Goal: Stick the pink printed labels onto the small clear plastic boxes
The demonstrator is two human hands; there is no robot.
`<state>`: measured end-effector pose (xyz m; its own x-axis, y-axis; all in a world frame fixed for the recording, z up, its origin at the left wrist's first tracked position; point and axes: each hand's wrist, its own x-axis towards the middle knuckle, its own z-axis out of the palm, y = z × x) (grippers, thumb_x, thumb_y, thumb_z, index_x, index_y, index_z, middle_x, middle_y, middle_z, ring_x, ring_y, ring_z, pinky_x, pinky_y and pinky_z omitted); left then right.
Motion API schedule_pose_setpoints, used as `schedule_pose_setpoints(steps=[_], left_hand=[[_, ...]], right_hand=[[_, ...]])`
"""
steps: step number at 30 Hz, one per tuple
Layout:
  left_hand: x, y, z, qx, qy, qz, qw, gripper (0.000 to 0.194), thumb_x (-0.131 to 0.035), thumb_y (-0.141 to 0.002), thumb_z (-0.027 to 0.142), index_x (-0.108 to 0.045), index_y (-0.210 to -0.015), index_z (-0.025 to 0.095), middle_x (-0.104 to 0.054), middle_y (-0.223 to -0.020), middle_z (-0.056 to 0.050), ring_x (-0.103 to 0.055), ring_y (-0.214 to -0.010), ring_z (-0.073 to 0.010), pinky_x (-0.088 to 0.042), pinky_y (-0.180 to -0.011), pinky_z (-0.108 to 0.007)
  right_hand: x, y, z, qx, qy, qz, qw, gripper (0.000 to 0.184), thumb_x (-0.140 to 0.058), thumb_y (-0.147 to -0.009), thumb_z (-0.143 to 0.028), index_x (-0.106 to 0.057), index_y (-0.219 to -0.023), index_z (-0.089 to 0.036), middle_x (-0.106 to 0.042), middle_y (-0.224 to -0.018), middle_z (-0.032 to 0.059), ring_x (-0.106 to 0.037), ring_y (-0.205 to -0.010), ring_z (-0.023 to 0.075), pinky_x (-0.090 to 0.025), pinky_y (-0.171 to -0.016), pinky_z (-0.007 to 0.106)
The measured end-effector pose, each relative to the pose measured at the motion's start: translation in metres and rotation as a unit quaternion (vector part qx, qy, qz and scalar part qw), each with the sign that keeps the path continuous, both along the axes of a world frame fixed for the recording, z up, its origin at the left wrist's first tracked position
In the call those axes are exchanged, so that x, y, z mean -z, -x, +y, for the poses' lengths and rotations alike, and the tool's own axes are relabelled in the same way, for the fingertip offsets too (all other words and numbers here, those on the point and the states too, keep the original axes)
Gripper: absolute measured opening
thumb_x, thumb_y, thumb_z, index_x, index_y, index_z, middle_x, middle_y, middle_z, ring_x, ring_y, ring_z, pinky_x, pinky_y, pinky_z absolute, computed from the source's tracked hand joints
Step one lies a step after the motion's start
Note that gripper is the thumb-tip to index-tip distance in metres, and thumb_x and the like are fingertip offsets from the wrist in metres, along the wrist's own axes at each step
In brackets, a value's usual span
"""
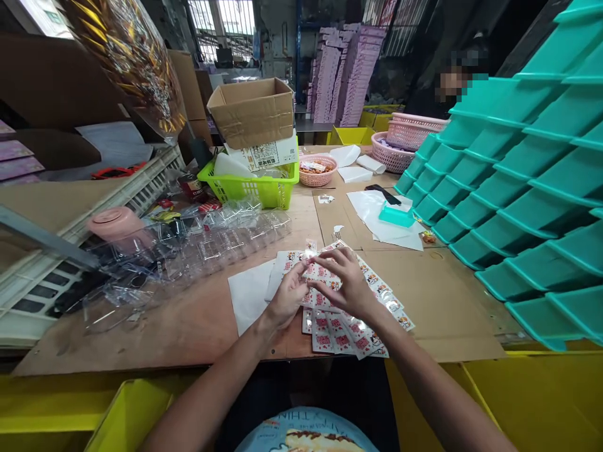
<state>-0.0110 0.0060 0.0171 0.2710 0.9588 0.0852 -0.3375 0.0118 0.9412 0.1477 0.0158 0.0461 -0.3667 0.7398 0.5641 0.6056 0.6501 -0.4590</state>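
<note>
Sheets printed with small red and orange cartoon figures [386,300] lie fanned out on the table beneath both hands. My left hand [288,295] is closed in a pinch over the left part of the sheets. A small shiny printed piece [311,245] sticks up at its fingertips. My right hand [347,279] hovers just beside it, thumb and index finger apart, the index fingertip close to the left fingertips. Whether the right fingertip touches the piece I cannot tell. White paper [249,292] lies left of the sheets.
Clear plastic trays [226,242] lie left, near a green basket [277,191] bearing a cardboard box [254,113]. Stacked turquoise bins [509,188] rise on the right. Behind are a pink basket [325,179], a small turquoise tray [396,216] and a person [428,94].
</note>
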Motion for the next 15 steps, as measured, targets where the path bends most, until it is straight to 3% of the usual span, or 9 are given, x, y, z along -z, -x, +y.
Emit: schedule_pose_setpoints(steps=[3,5,7,10,12,13,15], left_hand=[[0.005,0.017,-0.006,0.025,-0.02,0.02,0.999,0.071,-0.048,-0.069,0.002,-0.053,-0.137,0.023,-0.044,-0.15,-0.005,-0.032,-0.144,-0.0248,-0.024,-0.12,-0.043],[0.006,0.023,-0.012,0.037,-0.068,0.073,0.994,0.07,-0.045,-0.069,0.001,-0.055,-0.135,0.023,-0.043,-0.151,-0.004,-0.032,-0.144,-0.0239,-0.022,-0.121,-0.042],[0.006,0.026,-0.015,0.04,-0.124,0.135,0.982,0.069,-0.043,-0.07,0.0,-0.057,-0.134,0.025,-0.043,-0.15,-0.003,-0.031,-0.145,-0.0224,-0.017,-0.122,-0.041],[0.001,0.031,-0.003,0.042,-0.179,0.217,0.959,0.067,-0.05,-0.078,0.008,-0.048,-0.142,0.026,-0.045,-0.149,-0.006,-0.034,-0.143,-0.0239,-0.019,-0.121,-0.044],[-0.007,0.038,0.024,-0.022,-0.204,0.3,0.932,0.071,-0.058,-0.082,0.019,-0.036,-0.149,0.023,-0.042,-0.151,-0.012,-0.035,-0.142,-0.0274,-0.022,-0.119,-0.046],[-0.013,0.043,0.044,-0.072,-0.215,0.357,0.906,0.075,-0.061,-0.082,0.024,-0.031,-0.151,0.02,-0.039,-0.152,-0.015,-0.032,-0.143,-0.0297,-0.02,-0.119,-0.048],[-0.023,0.055,0.088,-0.143,-0.229,0.493,0.827,0.085,-0.067,-0.08,0.031,-0.025,-0.152,0.012,-0.026,-0.157,-0.022,-0.018,-0.147,-0.0357,-0.014,-0.119,-0.05]], right_hand=[[-0.012,-0.018,0.013,-0.013,0.181,0.158,0.971,0.037,-0.065,-0.088,-0.043,-0.067,-0.119,-0.024,-0.065,-0.115,0.009,-0.058,-0.108,0.0242,-0.046,-0.091,0.042],[-0.018,-0.026,0.026,-0.011,0.29,0.217,0.932,0.037,-0.068,-0.084,-0.048,-0.072,-0.109,-0.021,-0.068,-0.108,0.0087,-0.062,-0.101,0.0233,-0.049,-0.086,0.039],[-0.02,-0.03,0.036,-0.039,0.337,0.236,0.911,0.034,-0.075,-0.077,-0.048,-0.074,-0.092,-0.018,-0.07,-0.094,0.007,-0.064,-0.09,0.0216,-0.05,-0.078,0.036],[-0.018,-0.032,0.045,-0.031,0.252,0.287,0.924,0.026,-0.079,-0.074,-0.043,-0.072,-0.076,-0.018,-0.066,-0.08,0.0032,-0.061,-0.078,0.0179,-0.05,-0.07,0.032],[-0.017,-0.033,0.047,0.019,0.178,0.368,0.912,0.021,-0.079,-0.075,-0.039,-0.072,-0.076,-0.019,-0.065,-0.081,0.002,-0.061,-0.078,0.0167,-0.05,-0.071,0.031],[-0.017,-0.032,0.049,0.039,0.162,0.412,0.896,0.019,-0.079,-0.076,-0.038,-0.072,-0.079,-0.02,-0.066,-0.083,0.0019,-0.061,-0.079,0.0163,-0.05,-0.073,0.03],[-0.017,-0.027,0.051,0.042,0.175,0.466,0.866,0.023,-0.078,-0.076,-0.037,-0.072,-0.092,-0.021,-0.067,-0.09,0.0026,-0.062,-0.083,0.0161,-0.051,-0.076,0.03]])
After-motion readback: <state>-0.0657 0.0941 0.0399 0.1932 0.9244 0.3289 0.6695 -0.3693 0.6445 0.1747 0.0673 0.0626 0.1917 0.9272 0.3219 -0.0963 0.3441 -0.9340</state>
